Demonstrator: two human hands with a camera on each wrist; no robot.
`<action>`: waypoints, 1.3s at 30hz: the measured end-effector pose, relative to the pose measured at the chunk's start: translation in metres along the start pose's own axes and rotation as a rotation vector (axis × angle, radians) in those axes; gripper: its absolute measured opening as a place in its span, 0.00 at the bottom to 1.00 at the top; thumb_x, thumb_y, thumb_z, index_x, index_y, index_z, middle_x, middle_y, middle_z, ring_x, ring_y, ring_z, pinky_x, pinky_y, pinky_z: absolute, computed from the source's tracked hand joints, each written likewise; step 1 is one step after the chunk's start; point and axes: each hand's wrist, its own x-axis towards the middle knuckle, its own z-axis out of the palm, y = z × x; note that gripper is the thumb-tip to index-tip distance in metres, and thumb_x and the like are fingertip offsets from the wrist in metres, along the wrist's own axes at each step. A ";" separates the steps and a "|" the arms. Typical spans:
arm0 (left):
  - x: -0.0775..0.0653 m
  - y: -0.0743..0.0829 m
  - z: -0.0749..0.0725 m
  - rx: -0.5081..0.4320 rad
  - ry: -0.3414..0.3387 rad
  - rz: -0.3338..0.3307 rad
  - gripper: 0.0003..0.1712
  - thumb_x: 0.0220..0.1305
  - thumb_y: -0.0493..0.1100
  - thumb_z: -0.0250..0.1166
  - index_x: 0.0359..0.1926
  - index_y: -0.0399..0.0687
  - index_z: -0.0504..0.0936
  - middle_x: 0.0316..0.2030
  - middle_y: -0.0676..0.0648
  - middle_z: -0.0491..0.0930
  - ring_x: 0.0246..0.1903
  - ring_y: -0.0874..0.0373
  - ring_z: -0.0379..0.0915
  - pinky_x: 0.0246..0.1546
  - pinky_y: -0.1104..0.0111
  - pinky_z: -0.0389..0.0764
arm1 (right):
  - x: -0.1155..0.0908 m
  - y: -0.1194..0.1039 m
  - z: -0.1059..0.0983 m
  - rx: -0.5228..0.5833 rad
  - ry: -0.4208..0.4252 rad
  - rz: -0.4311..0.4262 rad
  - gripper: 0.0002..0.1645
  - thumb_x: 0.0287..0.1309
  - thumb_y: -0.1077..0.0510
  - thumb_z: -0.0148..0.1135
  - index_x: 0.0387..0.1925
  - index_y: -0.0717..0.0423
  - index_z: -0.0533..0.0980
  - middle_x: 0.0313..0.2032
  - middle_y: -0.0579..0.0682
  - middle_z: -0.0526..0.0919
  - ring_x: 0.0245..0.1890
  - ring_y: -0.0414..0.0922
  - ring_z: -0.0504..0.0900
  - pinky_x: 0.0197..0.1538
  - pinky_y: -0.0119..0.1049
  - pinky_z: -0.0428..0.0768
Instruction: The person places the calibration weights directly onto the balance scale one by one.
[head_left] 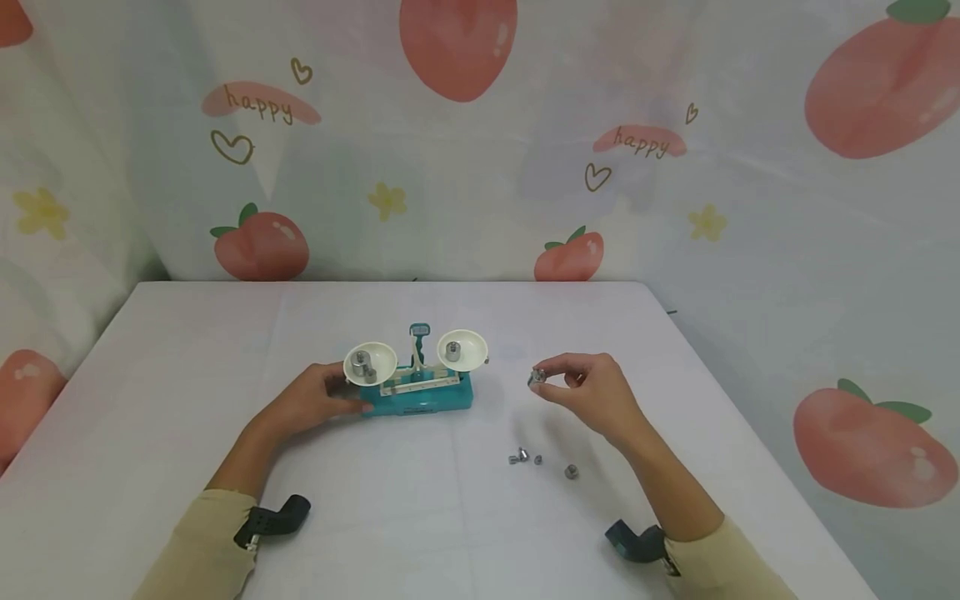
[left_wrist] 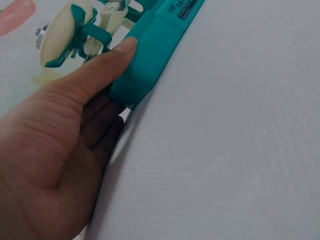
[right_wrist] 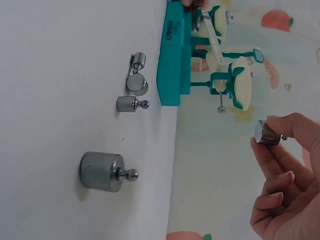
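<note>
A teal balance scale with two cream pans stands mid-table. My left hand grips the left end of its base, the thumb on the near side and the fingers behind. In the left pan sit metal weights of different sizes. One weight sits in the right pan, which is higher than the left. To the right of the scale, above the table, my right hand pinches a small knobbed metal weight between thumb and fingertips.
Several loose weights lie on the white table in front of the right hand. The largest weight stands apart from a group of smaller weights. A peach-print cloth hangs behind the table.
</note>
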 end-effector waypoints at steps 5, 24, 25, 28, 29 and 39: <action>0.000 0.002 0.000 0.002 -0.005 -0.003 0.39 0.54 0.46 0.82 0.66 0.40 0.79 0.62 0.40 0.79 0.66 0.38 0.70 0.67 0.41 0.67 | 0.007 -0.012 0.002 0.027 0.010 -0.001 0.11 0.58 0.56 0.77 0.44 0.51 0.89 0.41 0.46 0.87 0.43 0.53 0.76 0.38 0.34 0.79; -0.001 0.003 0.000 -0.013 0.000 -0.010 0.37 0.53 0.42 0.82 0.65 0.40 0.80 0.61 0.40 0.80 0.66 0.39 0.70 0.67 0.42 0.66 | 0.038 -0.034 0.027 0.150 -0.001 -0.071 0.12 0.59 0.55 0.78 0.45 0.49 0.89 0.34 0.47 0.84 0.34 0.49 0.71 0.28 0.33 0.68; -0.001 0.003 0.000 -0.012 0.000 -0.009 0.37 0.53 0.42 0.82 0.64 0.39 0.80 0.61 0.40 0.80 0.65 0.40 0.70 0.67 0.41 0.67 | 0.041 -0.034 0.029 0.155 -0.001 -0.074 0.12 0.59 0.54 0.78 0.45 0.49 0.89 0.33 0.48 0.84 0.33 0.49 0.71 0.27 0.33 0.68; -0.001 0.003 0.000 -0.015 -0.001 -0.006 0.37 0.54 0.42 0.82 0.64 0.39 0.80 0.61 0.40 0.81 0.65 0.40 0.71 0.67 0.42 0.67 | 0.047 -0.033 0.034 0.171 -0.001 -0.071 0.12 0.59 0.54 0.78 0.45 0.48 0.89 0.32 0.50 0.82 0.32 0.48 0.70 0.27 0.33 0.67; -0.001 0.003 0.000 -0.017 -0.002 -0.005 0.37 0.54 0.42 0.82 0.65 0.39 0.80 0.61 0.40 0.80 0.65 0.40 0.71 0.67 0.42 0.67 | 0.049 -0.033 0.035 0.174 -0.002 -0.069 0.12 0.59 0.54 0.78 0.45 0.48 0.89 0.31 0.51 0.81 0.32 0.48 0.70 0.27 0.34 0.66; -0.001 0.003 0.000 -0.017 0.000 -0.004 0.38 0.53 0.43 0.82 0.65 0.40 0.80 0.61 0.41 0.80 0.66 0.40 0.70 0.68 0.42 0.67 | 0.057 -0.039 0.045 0.133 0.002 -0.059 0.12 0.59 0.54 0.78 0.45 0.48 0.89 0.31 0.50 0.80 0.35 0.48 0.71 0.28 0.34 0.68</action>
